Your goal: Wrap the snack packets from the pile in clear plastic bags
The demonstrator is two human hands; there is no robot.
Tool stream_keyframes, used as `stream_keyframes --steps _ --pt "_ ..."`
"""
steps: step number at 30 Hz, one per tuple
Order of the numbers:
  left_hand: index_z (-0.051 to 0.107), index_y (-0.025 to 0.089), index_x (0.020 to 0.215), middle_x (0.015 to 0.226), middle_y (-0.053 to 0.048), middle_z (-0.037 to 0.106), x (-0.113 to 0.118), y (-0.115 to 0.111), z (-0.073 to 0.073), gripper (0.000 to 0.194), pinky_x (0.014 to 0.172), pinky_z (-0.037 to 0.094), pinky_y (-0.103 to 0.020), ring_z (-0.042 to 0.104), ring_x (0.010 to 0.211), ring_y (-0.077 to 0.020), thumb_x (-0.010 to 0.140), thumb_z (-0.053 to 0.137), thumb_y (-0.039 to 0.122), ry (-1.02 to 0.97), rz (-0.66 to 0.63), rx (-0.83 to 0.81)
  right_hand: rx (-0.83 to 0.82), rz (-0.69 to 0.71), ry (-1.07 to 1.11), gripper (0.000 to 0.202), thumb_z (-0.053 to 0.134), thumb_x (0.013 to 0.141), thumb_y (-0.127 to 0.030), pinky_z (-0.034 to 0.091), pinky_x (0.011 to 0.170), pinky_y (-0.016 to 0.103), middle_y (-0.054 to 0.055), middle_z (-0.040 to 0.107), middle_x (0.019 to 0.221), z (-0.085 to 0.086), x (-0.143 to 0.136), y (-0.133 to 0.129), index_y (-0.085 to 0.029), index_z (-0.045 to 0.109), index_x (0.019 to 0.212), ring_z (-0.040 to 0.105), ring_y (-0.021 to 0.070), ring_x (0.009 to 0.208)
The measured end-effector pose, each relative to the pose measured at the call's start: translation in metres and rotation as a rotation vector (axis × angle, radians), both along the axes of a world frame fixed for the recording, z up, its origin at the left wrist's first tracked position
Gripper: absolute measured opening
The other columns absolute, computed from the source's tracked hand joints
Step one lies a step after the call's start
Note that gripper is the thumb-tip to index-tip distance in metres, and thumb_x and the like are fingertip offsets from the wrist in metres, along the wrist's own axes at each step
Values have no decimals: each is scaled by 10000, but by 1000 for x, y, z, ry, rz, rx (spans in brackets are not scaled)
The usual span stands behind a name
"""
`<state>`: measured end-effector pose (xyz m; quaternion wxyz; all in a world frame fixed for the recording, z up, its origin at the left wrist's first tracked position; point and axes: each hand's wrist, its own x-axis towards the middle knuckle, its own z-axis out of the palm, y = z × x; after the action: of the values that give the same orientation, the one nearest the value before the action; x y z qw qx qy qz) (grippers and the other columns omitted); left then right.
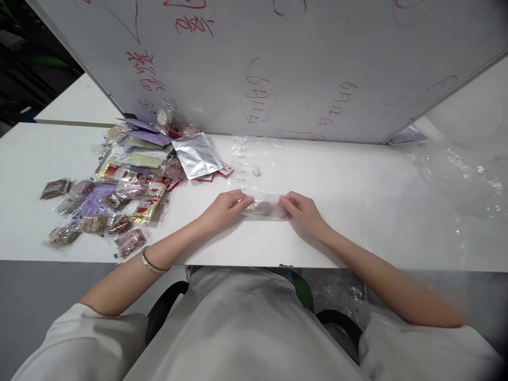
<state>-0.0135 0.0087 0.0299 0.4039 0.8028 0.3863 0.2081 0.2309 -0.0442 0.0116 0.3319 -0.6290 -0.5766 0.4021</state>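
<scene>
At the middle of the white table, my left hand (231,208) and my right hand (298,208) are closed on the two ends of a clear plastic bag (265,206). Something inside the bag looks blurred, and I cannot make it out. Behind it, a flat strip of clear plastic (254,159) with small dark marks lies on the table. To the left is a pile of small packets, among them a silver pouch (197,155), a purple packet (96,200), a gold and red sachet (148,203) and several clear-wrapped brown and pink pieces.
A whiteboard (301,63) with red writing stands along the back of the table (317,243). Clear plastic film (468,180) spreads over the right side. A purple item (408,134) lies by the board's right corner.
</scene>
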Motion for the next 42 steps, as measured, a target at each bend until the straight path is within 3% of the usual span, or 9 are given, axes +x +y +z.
stream_keyframes --steps 7,12,20,25,28,30,35,38,42 --pt "402 195 617 592 47 333 11 21 1 409 587 247 -277 333 576 -115 950 461 424 14 53 -167 18 -67 -58 341 483 953 -472 424 584 302 -6 605 642 0 -5 15 -213 576 752 500 134 523" --pt "354 208 605 577 34 398 15 27 1 401 579 281 -272 383 554 -125 953 448 386 151 122 -140 5 -58 -199 381 411 977 -467 369 505 292 1 613 657 2 -2 30 -231 448 680 460 129 481" --pt "579 145 1063 744 -92 646 22 22 -18 364 656 409 -332 633 714 -264 1038 312 391 685 135 286 52 83 -787 285 433 976 -374 261 561 304 47 591 586 -5 1 59 -202 566 791 535 198 564" --pt "531 147 1263 1072 -166 662 20 26 -26 309 909 463 -449 611 1044 -305 1017 386 265 498 39 547 253 139 -1043 330 365 1003 -339 295 569 305 91 656 657 -17 1 55 -148 634 996 591 217 605" --pt "593 181 1192 1257 -159 617 11 27 -24 274 1001 446 -468 556 1173 -296 1012 398 247 357 -179 689 503 151 -949 295 392 983 -247 437 671 353 160 717 947 -20 7 54 -133 653 1060 660 251 803" --pt "621 171 1134 1157 -136 666 3 25 -21 292 950 497 -426 610 1091 -259 1016 362 239 320 -296 647 626 327 -788 301 392 977 -198 504 837 405 160 707 1127 -20 15 52 -152 666 1092 668 265 999" --pt "459 106 1397 1372 -217 569 -17 6 -15 644 1006 508 -479 568 1252 -341 919 530 532 256 -432 484 503 700 -507 482 500 981 -344 480 1080 410 81 552 1458 -9 38 27 -224 481 1447 497 233 1367" --pt "397 122 1456 1472 -224 488 -22 -6 -19 701 1104 432 -514 466 1375 -353 931 537 565 263 -402 487 444 727 -504 817 674 869 -453 438 1123 496 116 398 1569 -7 41 7 -214 310 1560 387 298 1441" --pt "519 187 1379 1389 -144 600 -21 -11 -26 485 1078 464 -465 564 1295 -275 1018 412 493 223 -249 441 478 617 -438 402 500 983 -350 517 1032 442 41 655 1336 -15 40 -6 -289 563 1375 598 239 1263"
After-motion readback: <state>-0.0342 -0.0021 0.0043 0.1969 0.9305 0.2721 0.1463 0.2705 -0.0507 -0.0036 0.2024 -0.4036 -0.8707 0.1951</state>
